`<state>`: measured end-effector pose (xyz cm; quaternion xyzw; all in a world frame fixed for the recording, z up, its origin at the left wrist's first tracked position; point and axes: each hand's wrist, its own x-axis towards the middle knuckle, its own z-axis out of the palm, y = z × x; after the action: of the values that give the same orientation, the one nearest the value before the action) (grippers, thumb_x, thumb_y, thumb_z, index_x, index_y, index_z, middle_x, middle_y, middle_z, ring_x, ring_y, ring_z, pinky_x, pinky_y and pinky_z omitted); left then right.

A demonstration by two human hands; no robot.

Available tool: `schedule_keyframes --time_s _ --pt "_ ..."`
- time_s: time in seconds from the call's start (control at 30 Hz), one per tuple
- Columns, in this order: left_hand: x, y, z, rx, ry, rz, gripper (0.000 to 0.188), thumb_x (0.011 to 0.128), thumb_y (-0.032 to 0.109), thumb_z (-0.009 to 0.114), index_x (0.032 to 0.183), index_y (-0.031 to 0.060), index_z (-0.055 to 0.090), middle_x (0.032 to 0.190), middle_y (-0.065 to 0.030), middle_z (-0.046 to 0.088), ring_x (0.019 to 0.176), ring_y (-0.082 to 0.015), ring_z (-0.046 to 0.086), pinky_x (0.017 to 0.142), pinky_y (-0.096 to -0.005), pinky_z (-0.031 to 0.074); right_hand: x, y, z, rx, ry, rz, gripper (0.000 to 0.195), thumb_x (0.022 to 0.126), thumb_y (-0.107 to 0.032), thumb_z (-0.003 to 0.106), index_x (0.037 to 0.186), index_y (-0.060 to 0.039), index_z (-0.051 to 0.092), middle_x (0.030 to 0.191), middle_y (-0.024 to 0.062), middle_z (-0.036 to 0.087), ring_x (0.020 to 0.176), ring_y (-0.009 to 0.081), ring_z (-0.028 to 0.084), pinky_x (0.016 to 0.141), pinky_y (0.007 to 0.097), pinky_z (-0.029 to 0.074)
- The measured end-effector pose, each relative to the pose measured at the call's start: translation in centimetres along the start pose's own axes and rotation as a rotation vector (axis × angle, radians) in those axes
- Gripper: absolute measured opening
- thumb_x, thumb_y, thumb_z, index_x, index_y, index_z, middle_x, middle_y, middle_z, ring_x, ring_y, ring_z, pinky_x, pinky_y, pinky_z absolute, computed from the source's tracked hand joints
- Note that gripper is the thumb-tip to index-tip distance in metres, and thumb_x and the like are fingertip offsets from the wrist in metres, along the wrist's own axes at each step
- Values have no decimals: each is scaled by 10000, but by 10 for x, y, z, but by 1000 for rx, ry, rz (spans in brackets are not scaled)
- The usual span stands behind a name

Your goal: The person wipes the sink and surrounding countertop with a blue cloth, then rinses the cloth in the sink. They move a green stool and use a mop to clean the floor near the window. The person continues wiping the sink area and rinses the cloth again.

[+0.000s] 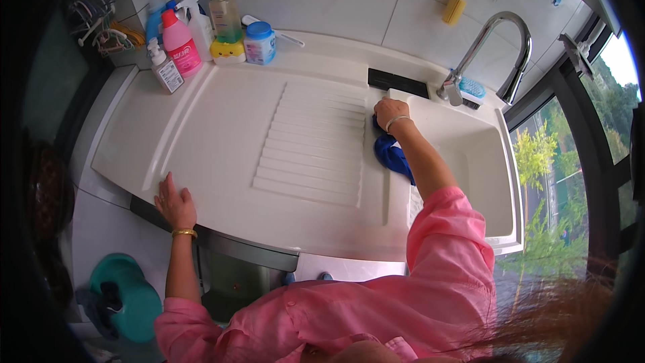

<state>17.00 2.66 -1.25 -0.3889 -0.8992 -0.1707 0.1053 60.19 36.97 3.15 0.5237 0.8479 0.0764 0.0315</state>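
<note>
My right hand grips one end of a dark blue cloth at the ledge between the ribbed washboard area and the sink. The cloth trails down along the sink's left rim, partly hidden behind my forearm. My left hand rests with fingers spread on the front left edge of the white laundry counter, holding nothing. Moulded washboard ridges lie between my two hands. The white sink basin opens to the right of my right forearm.
A chrome gooseneck faucet rises behind the sink, beside a blue scrub brush. At the back left stand a pink bottle, a pump bottle and a blue-lidded tub. A teal basin is low at the left.
</note>
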Motion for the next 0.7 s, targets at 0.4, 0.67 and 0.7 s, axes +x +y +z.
schedule_keyframes --time_s 0.4,0.67,0.7 --pt "0 -4 1 -15 13 31 566 829 202 518 1361 135 336 1361 -134 411 1324 -261 294 1090 -485 138 -31 -85 -10 314 56 -143 259 738 -153 611 987 -215 647 1104 35 547 963 298 579 806 392 490" --pt "-3 2 -5 -10 -16 -25 581 827 203 528 1369 147 326 1369 -136 401 1323 -258 297 1092 -483 132 -39 -67 -34 122 15 -113 197 766 -117 536 907 -161 666 1000 98 597 912 292 611 767 382 500" --pt "-3 1 -5 -14 -21 -28 586 830 204 528 1375 154 318 1376 -146 392 1324 -265 297 1093 -488 126 -34 -87 -40 193 82 -120 195 747 -120 559 908 -159 662 989 102 592 883 296 615 758 385 503"
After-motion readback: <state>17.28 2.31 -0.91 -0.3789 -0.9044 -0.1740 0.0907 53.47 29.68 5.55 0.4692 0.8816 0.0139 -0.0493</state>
